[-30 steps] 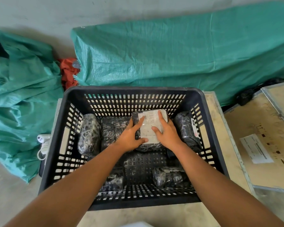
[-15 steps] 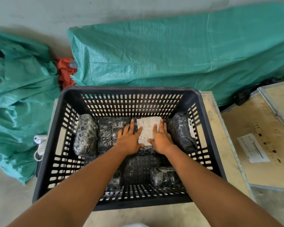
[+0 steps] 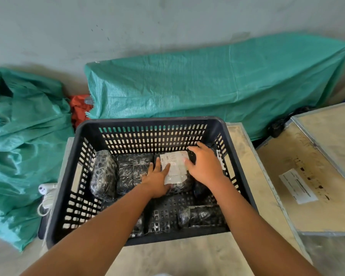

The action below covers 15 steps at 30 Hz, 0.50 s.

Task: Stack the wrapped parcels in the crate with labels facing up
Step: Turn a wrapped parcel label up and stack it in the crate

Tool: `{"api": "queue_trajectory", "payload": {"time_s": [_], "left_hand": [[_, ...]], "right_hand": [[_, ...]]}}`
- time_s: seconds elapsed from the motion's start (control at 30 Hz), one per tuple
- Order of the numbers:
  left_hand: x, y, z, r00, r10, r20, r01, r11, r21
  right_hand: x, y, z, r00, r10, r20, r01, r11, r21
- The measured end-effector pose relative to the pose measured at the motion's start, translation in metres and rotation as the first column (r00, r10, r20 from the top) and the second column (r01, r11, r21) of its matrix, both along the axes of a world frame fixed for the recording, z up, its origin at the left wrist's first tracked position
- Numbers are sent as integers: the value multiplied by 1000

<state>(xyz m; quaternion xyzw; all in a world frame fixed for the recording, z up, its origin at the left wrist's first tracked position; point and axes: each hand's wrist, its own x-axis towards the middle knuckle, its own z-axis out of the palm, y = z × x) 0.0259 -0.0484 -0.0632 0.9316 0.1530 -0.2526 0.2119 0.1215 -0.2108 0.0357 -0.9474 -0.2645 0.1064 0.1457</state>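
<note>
Left hand (image 3: 157, 182) and right hand (image 3: 204, 166) flat, fingers spread, grasping nothing, resting on label-up parcel (image 3: 175, 168) in crate (image 3: 147, 121).

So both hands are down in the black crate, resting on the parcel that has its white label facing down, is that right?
Not quite. In the head view both hands, left hand and right hand, are in the black crate on that parcel, but its white label faces up, not down.

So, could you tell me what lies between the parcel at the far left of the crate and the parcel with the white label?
In the head view, one more black wrapped parcel lies between the leftmost parcel and the labelled parcel.
</note>
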Motion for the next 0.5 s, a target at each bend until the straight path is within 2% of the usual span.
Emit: {"api": "queue_trajectory", "payload": {"time_s": [0.07,0.17,0.23,0.37,0.5], "left_hand": [[0,-1,11,999,4,44,-5,1000,11],[-5,-5,24,996,-12,87,11,1000,20],[-11,-8,31,995,-25,101,24,1000,16],[-23,-10,41,992,-55,116,53,998,18],[-30,-12,45,990,-69,121,69,998,1]], "right_hand": [[-7,-21,6,996,-55,68,59,997,-52],[-18,-41,3,988,-145,-42,140,984,-113],[-23,-46,-2,987,-147,-67,137,981,-137],[-26,-51,-8,991,-129,-25,123,977,-172],[-25,-54,-6,991,-108,-76,97,986,-138]]}}
